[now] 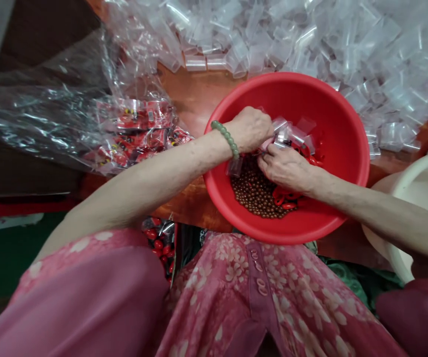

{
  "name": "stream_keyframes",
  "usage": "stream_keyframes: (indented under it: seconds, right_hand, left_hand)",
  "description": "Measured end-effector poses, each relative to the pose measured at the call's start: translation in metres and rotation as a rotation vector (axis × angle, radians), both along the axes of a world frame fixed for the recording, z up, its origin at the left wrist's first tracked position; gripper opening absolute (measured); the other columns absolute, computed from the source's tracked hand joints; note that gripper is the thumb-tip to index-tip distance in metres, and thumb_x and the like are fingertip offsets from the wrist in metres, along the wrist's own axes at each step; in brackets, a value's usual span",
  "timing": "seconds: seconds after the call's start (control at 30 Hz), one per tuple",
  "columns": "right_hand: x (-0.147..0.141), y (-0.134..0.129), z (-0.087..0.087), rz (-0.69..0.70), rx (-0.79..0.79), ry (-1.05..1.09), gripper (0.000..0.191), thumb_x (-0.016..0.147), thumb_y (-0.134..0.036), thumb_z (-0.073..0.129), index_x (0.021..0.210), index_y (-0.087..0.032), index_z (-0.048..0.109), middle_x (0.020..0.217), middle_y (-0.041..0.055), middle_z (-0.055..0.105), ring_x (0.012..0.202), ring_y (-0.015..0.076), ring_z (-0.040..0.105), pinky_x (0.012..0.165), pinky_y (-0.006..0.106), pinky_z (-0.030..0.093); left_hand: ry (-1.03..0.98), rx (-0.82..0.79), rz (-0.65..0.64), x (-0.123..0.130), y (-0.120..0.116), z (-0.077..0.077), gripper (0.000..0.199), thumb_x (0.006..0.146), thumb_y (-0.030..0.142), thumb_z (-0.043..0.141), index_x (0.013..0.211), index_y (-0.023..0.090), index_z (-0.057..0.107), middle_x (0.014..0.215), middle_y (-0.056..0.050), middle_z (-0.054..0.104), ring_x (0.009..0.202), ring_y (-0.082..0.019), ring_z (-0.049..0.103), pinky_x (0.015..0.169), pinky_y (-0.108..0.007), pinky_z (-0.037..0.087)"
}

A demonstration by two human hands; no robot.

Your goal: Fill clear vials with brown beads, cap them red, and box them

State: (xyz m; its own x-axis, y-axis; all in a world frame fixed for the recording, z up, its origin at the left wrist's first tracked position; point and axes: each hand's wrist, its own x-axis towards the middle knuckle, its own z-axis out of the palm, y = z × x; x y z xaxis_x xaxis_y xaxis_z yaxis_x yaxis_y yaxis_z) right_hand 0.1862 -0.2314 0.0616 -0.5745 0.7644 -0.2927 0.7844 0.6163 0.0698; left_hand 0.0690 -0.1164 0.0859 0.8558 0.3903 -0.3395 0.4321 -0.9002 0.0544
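Observation:
Both hands are inside a red plastic basin (357,153), close together over its contents. My left hand (251,130), with a green bead bracelet (225,138) at the wrist, is closed with its fingers curled down. From the right, my right hand (286,167) reaches in with its fingertips pinched near the left one. Clear plastic pieces (291,134) lie right beside the fingers; what the fingers grip is too small and partly hidden. Brown beads (260,196) cover the near left of the basin floor. Red glossy pieces (288,198) lie under and beside my right hand.
Many clear plastic tubes (310,44) are heaped behind the basin on the brown table (189,96). Red printed packets (135,129) in clear wrap lie at left. A cream bucket (403,198) stands at right. A bag of red pieces (159,240) sits below the table edge.

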Motion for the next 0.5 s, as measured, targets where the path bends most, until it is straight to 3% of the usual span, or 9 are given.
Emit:
stream_keyframes:
  seconds: [0.1,0.17,0.23,0.37,0.5]
  right_hand:
    - [0.002,-0.004,-0.013,0.059,0.018,-0.023,0.037,0.094,-0.001,0.041,0.117,0.002,0.069,0.109,0.0243,0.074,0.105,0.0311,0.065,0.095,0.042,0.048]
    - [0.009,-0.003,-0.012,0.095,-0.026,0.014,0.040,0.094,-0.004,0.043,0.127,0.007,0.064,0.121,0.0284,0.071,0.115,0.0327,0.063,0.103,0.045,0.045]
    - [0.016,0.003,-0.007,0.104,-0.133,0.043,0.041,0.094,-0.006,0.045,0.128,0.003,0.065,0.124,0.0277,0.070,0.118,0.0328,0.063,0.105,0.045,0.044]
    - [0.024,0.023,0.003,0.019,-0.364,0.030,0.027,0.089,-0.010,0.054,0.107,-0.012,0.075,0.105,0.0175,0.075,0.096,0.0287,0.067,0.089,0.041,0.050]
    - [0.019,0.035,0.001,-0.079,-0.424,0.032,0.022,0.082,-0.019,0.066,0.101,-0.016,0.074,0.097,0.0131,0.074,0.084,0.0255,0.066,0.073,0.036,0.050]
  left_hand:
    - [-0.066,-0.020,0.014,-0.004,0.000,-0.001,0.042,0.099,0.015,0.039,0.132,0.008,0.064,0.127,-0.020,0.071,0.120,-0.031,0.065,0.097,-0.040,0.050]
    - [-0.105,-0.036,0.028,-0.007,0.002,-0.003,0.043,0.099,0.017,0.042,0.136,0.009,0.062,0.125,-0.019,0.071,0.119,-0.031,0.066,0.096,-0.040,0.051]
    - [-0.106,-0.056,0.041,-0.007,0.003,-0.005,0.043,0.097,0.015,0.045,0.136,0.010,0.063,0.121,-0.019,0.073,0.118,-0.032,0.068,0.094,-0.040,0.052]
    - [-0.171,-0.076,0.042,-0.009,0.001,0.000,0.043,0.093,0.011,0.049,0.133,0.011,0.065,0.121,-0.019,0.072,0.119,-0.033,0.067,0.097,-0.041,0.050]
    - [-0.291,-0.089,0.149,-0.030,-0.007,0.022,0.039,0.095,0.015,0.052,0.132,0.009,0.062,0.128,-0.018,0.070,0.119,-0.031,0.065,0.100,-0.041,0.049]
